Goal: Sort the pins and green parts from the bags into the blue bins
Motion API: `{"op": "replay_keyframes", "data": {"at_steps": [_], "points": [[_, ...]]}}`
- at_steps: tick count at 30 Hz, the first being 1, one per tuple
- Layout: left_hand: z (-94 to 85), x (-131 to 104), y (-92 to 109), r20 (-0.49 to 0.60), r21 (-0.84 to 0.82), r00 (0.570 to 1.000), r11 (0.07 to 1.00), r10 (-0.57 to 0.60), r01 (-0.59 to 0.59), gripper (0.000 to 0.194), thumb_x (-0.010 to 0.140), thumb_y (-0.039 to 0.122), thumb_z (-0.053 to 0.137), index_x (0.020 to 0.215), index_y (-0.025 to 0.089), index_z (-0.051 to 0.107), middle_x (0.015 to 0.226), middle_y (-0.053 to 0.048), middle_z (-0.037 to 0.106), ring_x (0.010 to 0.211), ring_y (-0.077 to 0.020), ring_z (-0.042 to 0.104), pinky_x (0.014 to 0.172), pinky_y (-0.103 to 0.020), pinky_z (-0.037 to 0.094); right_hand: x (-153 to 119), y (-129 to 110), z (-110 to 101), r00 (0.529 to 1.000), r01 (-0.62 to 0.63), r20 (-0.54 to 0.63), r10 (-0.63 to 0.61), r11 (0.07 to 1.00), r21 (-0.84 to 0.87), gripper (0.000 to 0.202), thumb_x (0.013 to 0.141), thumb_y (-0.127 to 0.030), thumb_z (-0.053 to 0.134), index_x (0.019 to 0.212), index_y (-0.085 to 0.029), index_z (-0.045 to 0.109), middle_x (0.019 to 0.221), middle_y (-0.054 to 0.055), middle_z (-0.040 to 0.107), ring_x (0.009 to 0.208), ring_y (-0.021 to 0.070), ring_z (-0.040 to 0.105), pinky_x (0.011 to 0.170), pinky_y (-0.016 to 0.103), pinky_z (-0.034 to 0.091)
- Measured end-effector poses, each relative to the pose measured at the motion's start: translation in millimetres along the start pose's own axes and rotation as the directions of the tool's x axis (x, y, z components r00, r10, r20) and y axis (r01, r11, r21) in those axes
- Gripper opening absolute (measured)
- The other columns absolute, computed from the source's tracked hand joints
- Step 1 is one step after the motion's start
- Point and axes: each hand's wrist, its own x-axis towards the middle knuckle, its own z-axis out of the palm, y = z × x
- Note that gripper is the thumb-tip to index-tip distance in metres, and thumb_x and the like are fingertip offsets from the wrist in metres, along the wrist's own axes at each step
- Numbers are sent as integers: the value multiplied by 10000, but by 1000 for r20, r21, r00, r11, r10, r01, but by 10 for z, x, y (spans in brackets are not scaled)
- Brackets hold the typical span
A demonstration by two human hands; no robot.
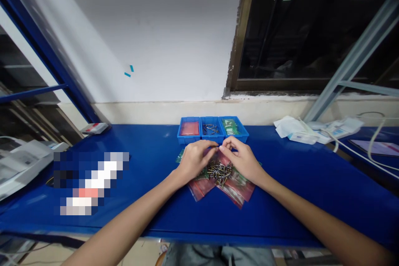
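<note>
My left hand (195, 158) and my right hand (242, 158) meet fingertip to fingertip over a loose heap of metal screws (220, 171). Both are closed in a pinch; what sits between the fingertips is too small to make out. A piece of red plastic bag (223, 158) shows just below the right fingers, and I cannot tell whether it is held. Flat red bags (202, 187) and green bags (245, 176) lie under and around the screws, partly covered by my hands.
Behind my hands stand three joined blue bins: one with red bags (190, 128), one with dark screws (211, 129), one with green bags (230, 127). White packets (296, 129) and cables lie back right. A blurred-out patch (93, 185) covers something left on the blue table (149, 145).
</note>
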Motion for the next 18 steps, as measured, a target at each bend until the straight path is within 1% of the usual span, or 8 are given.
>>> {"op": "replay_keyframes", "data": {"at_steps": [2, 4, 7, 10, 12, 13, 16, 18], "points": [[-17, 13, 39, 9, -46, 1000, 999, 7, -6, 154, 945, 253, 596, 1023, 209, 721, 943, -30, 751, 801, -164, 687, 761, -295, 541, 7, 26, -2, 1000, -10, -1, 10, 1000, 23, 170, 940, -379, 552, 989, -219, 580, 845, 17, 624, 765, 164, 595, 673, 270, 480], [-37, 30, 86, 20, -102, 1000, 995, 17, -15, 148, 942, 267, 610, 995, 203, 733, 914, -33, 741, 793, -158, 665, 750, -290, 523, 13, 38, -5, 999, -25, 35, 24, 998, 50, 178, 930, -355, 560, 1041, -218, 586, 895, 28, 635, 803, 170, 603, 684, 273, 491], [-57, 52, 133, 5, -164, 1000, 986, 2, -1, 145, 924, 290, 643, 963, 197, 747, 899, -45, 725, 807, -164, 647, 750, -297, 512, 21, 30, -10, 989, -43, 143, 27, 992, 115, 166, 918, -357, 567, 957, -201, 608, 845, 19, 630, 762, 164, 591, 653, 265, 482], [-54, 58, 123, -18, -182, 999, 982, -46, 42, 172, 919, 309, 651, 1028, 199, 727, 889, -41, 713, 786, -160, 641, 732, -296, 516, 29, 7, -14, 984, -60, 177, 33, 986, 153, 195, 907, -378, 581, 852, -192, 598, 736, -6, 598, 681, 149, 564, 629, 262, 453], [-47, 52, 95, -33, -156, 999, 987, -41, 35, 221, 929, 301, 636, 1123, 207, 687, 892, -38, 704, 791, -162, 637, 733, -301, 523, 33, -4, -15, 983, -90, 173, 62, 983, 161, 224, 903, -399, 584, 817, -193, 585, 670, -20, 571, 626, 144, 544, 600, 262, 433], [-45, 46, 78, -32, -131, 999, 991, -14, 10, 229, 939, 289, 620, 1147, 209, 672, 904, -42, 699, 812, -167, 636, 749, -311, 527, 33, -7, -15, 982, -105, 171, 77, 982, 159, 238, 902, -410, 584, 803, -194, 582, 648, -23, 562, 608, 143, 537, 588, 263, 426], [-45, 21, 29, 15, -3, 995, 995, 99, -99, 213, 980, 240, 536, 1141, 215, 673, 998, -70, 672, 928, -189, 618, 815, -343, 528, 25, -10, -14, 985, -108, 147, 88, 985, 135, 262, 907, -419, 576, 767, -198, 579, 632, -21, 561, 596, 145, 531, 579, 264, 418], [-49, 3, -1, 27, 101, 990, 985, 136, -138, 222, 988, 238, 511, 1130, 221, 681, 1052, -84, 642, 968, -198, 597, 806, -342, 530, 15, -17, -14, 989, -93, 124, 78, 989, 119, 269, 915, -412, 570, 754, -197, 578, 643, -17, 567, 602, 144, 530, 584, 264, 419]]}}
